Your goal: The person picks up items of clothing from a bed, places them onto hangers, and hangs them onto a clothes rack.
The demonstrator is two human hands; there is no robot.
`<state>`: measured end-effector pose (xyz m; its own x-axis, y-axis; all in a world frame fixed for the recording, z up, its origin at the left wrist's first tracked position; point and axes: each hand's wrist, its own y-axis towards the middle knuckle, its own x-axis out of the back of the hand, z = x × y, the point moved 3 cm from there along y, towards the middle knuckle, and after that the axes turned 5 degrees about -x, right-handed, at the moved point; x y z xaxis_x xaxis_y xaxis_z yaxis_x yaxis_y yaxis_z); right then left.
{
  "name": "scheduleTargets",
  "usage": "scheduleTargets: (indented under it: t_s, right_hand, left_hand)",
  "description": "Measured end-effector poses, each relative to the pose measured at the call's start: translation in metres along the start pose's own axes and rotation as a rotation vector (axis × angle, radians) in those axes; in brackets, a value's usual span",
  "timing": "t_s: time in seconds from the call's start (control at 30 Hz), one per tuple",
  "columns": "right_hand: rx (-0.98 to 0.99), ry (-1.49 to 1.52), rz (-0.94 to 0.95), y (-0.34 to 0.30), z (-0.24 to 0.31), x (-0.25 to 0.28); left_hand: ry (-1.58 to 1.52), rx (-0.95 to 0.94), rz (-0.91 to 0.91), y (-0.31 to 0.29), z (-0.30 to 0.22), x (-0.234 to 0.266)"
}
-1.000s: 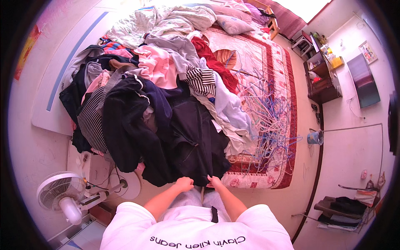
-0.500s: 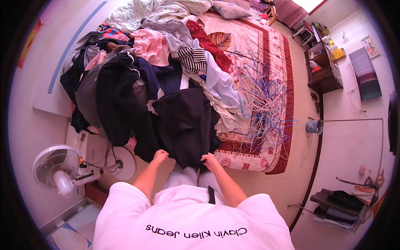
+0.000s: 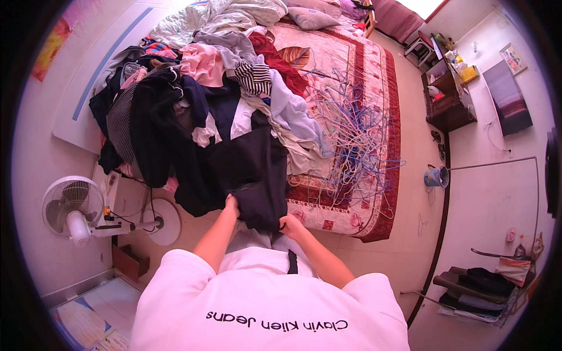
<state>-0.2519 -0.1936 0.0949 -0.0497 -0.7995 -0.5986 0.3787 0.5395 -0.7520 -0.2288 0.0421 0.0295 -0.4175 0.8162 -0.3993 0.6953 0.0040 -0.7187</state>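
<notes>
A black garment [image 3: 254, 161] at the bed's near edge, between two bare hands.
Nearest is a white shirt [image 3: 187, 292] with dark lettering [image 3: 278, 319] across it, upside down from here. Beyond it, the right hand [image 3: 291, 226] grips the garment's near right corner, fingers closed on the cloth; the left hand [image 3: 232, 206] touches its left side, but its fingers are partly hidden — I cannot tell whether they grip. Holding it on both sides probably spreads the near end flat, while the far end lies against the clothes pile [image 3: 202, 64]. Tangled hangers [image 3: 354, 140] lie right of the pile, perhaps to leave them within reach — both rest on the patterned bedspread [image 3: 351, 44]. No garment label is readable.
</notes>
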Motion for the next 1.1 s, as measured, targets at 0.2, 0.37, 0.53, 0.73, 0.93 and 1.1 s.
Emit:
scheduleTargets:
  t_s: [0.2, 0.37, 0.53, 0.73, 0.93, 1.1]
  right_hand:
    - [0.004, 0.068, -0.183, -0.055, -0.018, 0.029]
    - [-0.066, -0.016, -0.216, -0.053, -0.041, 0.075]
    - [0.086, -0.229, -0.298, -0.077, -0.032, 0.045]
    - [-0.092, -0.082, -0.199, -0.067, -0.047, 0.014]
    - [0.105, 0.296, -0.210, -0.033, -0.073, 0.063]
    - [0.119, 0.158, -0.384, -0.036, -0.078, 0.046]
  left_hand:
    - [0.109, -0.166, -0.247, -0.052, -0.015, -0.031]
    - [0.329, -0.289, -0.151, -0.091, -0.017, -0.062]
    - [0.078, -0.256, -0.146, -0.113, 0.012, -0.079]
    - [0.212, -0.121, 0.107, -0.146, 0.047, -0.111]
    - [0.157, 0.013, 0.261, -0.162, 0.047, -0.100]
    - [0.262, 0.102, 0.240, -0.168, 0.044, -0.068]
